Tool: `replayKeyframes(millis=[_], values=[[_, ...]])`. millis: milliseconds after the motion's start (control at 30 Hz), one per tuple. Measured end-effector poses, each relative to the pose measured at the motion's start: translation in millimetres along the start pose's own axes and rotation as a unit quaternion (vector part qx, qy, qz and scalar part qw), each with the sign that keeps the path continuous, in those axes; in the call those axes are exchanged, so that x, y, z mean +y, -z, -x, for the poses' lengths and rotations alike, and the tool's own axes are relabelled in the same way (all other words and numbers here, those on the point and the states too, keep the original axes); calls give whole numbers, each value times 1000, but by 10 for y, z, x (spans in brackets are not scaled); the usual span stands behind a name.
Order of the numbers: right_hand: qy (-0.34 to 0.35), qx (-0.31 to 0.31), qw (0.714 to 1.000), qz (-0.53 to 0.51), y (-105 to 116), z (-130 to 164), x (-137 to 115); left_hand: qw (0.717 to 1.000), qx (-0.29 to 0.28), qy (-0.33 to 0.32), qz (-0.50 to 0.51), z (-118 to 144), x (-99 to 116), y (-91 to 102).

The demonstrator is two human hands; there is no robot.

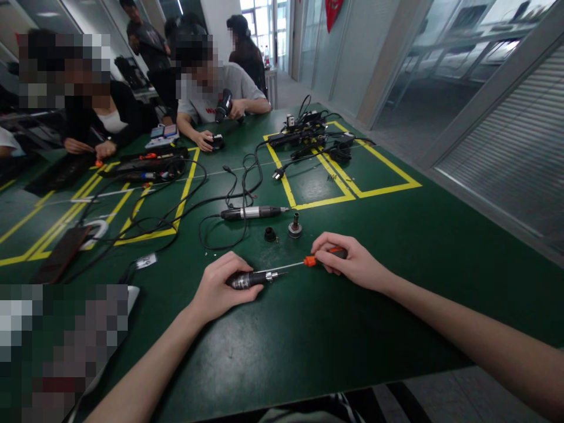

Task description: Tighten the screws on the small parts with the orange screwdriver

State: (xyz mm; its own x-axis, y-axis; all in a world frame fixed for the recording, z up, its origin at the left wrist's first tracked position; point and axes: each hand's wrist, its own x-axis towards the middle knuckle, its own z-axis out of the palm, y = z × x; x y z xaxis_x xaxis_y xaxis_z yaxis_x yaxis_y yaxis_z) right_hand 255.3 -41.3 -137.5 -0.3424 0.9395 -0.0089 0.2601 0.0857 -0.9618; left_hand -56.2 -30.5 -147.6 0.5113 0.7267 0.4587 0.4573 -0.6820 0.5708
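Two hands are working at the near edge of the green table (396, 247). The left hand (218, 288) is closing around a small dark tool body (247, 279), pinning it against the tabletop with its metal collar pointing to the right. The right hand (352, 261) is gripping the orange-and-black handle of a screwdriver (315, 260), fingers wrapped fully around it, and is holding the thin shaft level so that its tip is meeting the collar end of the tool body. Both forearms are resting on or just above the table surface. Just beyond the screwdriver, two loose parts are sitting on the table near each other: a black cap (269, 235) and a metal chuck piece (295, 227) standing upright. Farther back, a corded electric screwdriver (251, 212) is lying on its side, its black cable (211, 232) looping to the left. Yellow tape lines (383, 189) are marking rectangles on the tabletop, and a cluster of power adapters (308, 136) is lying inside one of them. Across the table, other people are sitting and handling their own tools; one person's hand (235, 108) is holding a dark device.
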Motion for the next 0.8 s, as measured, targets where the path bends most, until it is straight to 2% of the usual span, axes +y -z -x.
replayKeyframes(millis=[100,333,633,800], values=[[-1,-13,1000,4,-4,13,9,1000,-1,-3,2,-1,1,1],[21,21,999,16,7,4,19,1000,-3,-8,0,-1,3,1],[15,-6,1000,5,-12,23,-1,1000,-1,-22,0,-4,-8,-8],[43,27,998,21,2,17,12,1000,8,-17,1,1,-11,-8]])
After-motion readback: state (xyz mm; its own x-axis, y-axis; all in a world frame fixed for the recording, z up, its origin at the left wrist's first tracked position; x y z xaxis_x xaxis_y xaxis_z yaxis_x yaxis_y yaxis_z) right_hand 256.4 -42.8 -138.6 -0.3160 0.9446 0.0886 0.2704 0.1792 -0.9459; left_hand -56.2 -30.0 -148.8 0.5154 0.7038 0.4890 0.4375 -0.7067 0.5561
